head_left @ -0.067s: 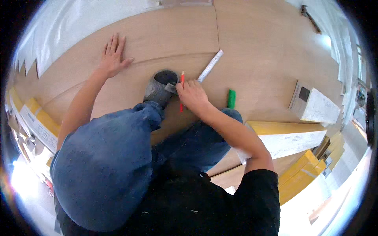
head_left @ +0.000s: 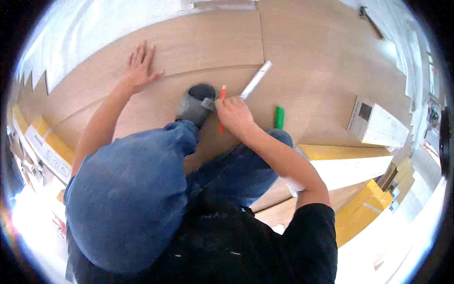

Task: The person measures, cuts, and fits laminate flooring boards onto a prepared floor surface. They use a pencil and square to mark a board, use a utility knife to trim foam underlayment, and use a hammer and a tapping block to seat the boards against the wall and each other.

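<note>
My left hand [head_left: 138,73] lies flat on the light-brown floor planks [head_left: 198,42], fingers spread, close to a seam between two boards. My right hand [head_left: 235,116] is closed around a red pencil [head_left: 223,94], which stands out past the fingers with its tip pointing away from me. From under the same hand runs a white ruler [head_left: 257,79], slanting up to the right towards a board joint. Whether the fingers also grip the ruler is hidden. Just left of this hand is my grey shoe [head_left: 191,106].
A green block-like piece [head_left: 279,118] stands beside my right knee. White-and-yellow cartons [head_left: 350,168] lie at the right, with a smaller box [head_left: 378,124] beyond. A hammer [head_left: 372,22] rests at the far right. White sheeting [head_left: 94,33] borders the planks; another carton [head_left: 49,144] is at the left.
The whole picture has shifted slightly. Both hands keep the same pose, and the pencil and ruler stay by the right hand.
</note>
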Tool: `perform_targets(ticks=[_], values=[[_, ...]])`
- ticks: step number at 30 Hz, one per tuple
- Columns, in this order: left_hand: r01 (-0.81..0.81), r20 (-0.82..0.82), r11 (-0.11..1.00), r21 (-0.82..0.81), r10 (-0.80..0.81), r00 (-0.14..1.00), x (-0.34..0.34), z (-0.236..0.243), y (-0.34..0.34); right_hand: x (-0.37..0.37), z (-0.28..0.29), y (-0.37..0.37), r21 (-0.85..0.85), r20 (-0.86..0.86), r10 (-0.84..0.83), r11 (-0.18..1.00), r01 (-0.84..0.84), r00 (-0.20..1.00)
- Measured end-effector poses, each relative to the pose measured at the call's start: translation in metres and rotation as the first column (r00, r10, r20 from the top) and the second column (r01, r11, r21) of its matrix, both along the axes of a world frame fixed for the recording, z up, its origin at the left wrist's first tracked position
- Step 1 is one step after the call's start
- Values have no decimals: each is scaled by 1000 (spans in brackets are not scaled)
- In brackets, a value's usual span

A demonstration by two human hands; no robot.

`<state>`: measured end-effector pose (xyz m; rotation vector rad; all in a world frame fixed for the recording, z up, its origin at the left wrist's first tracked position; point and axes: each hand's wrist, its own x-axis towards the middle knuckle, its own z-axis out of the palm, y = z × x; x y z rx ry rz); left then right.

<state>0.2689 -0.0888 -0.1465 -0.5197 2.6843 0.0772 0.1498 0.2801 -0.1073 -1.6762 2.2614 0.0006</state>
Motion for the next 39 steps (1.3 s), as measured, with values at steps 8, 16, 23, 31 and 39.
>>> perform_targets(ticks=[8,16,23,31,39], values=[[64,-17,992,110,-62,998,25,20,24,31,82,43,-28,-165,-263,965,262,951],[117,-41,869,481,-110,993,-8,61,61,1,76,36,34,-231,-123,990,134,965],[510,-170,713,481,-495,852,-66,73,184,-3,44,31,-195,-81,-246,954,227,966],[680,-425,671,296,-545,723,-49,19,197,-24,24,118,-220,359,-848,329,918,390],[613,-414,685,394,-464,783,-78,22,196,-53,-12,88,-404,408,-781,309,861,472]])
